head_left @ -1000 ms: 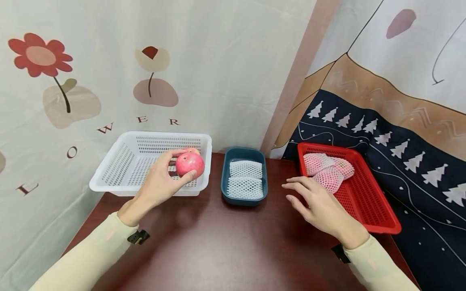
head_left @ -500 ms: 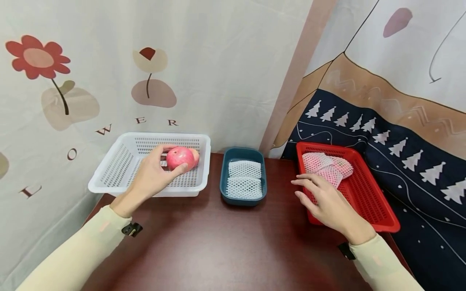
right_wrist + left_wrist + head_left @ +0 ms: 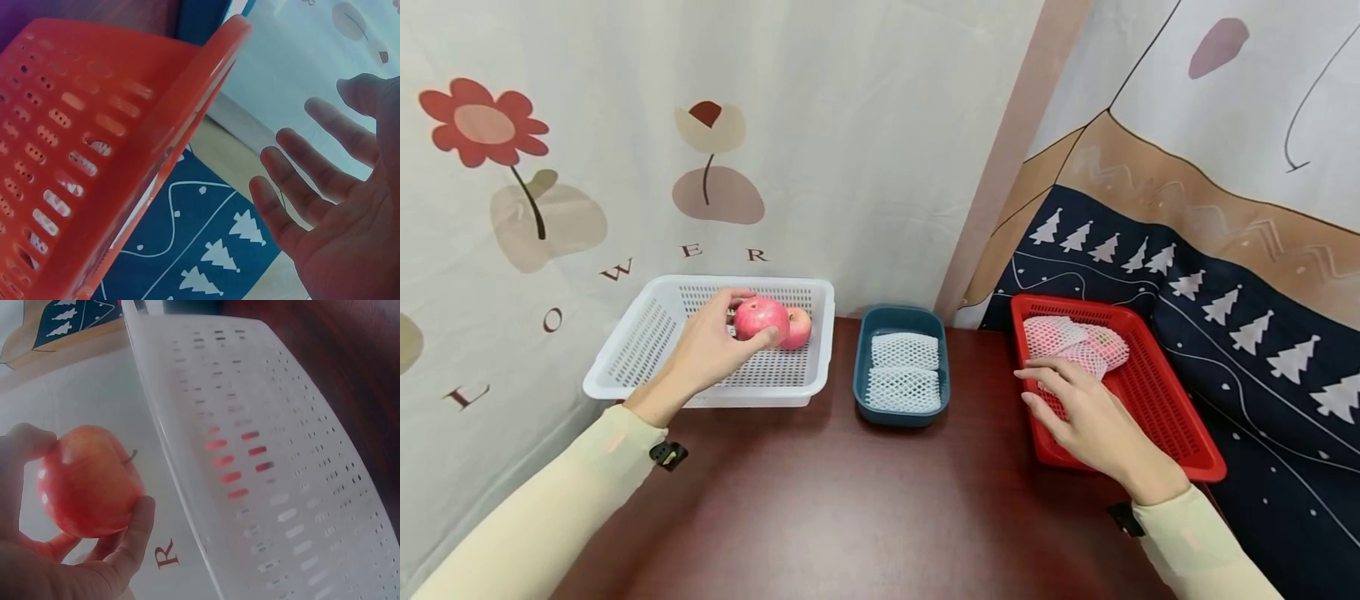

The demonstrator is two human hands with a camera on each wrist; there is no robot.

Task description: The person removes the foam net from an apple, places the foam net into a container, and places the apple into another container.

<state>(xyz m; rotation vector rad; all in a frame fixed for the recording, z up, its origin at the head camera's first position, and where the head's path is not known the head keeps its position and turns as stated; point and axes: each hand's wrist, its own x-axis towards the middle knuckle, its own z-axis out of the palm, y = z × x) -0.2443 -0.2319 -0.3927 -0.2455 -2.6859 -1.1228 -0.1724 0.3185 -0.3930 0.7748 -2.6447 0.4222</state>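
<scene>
My left hand holds a red apple between curled fingers and thumb, over the white slotted basket. In the left wrist view that same apple shows its stem, with fingertips round its sides. A second apple sits in the white basket, just right of the held one. My right hand hovers at the near left side of the red basket, its fingers loosely spread and holding nothing. In that basket lie several fruits in pinkish foam nets, partly hidden by the hand.
Between the baskets stands a dark teal tray with two white foam nets in it. All of these stand on a dark reddish-brown table. A printed curtain hangs close behind them.
My left hand has carried the apple leftward over the white basket, uncovering the second apple. My right hand has drifted right and slightly down, over the red basket's side.
</scene>
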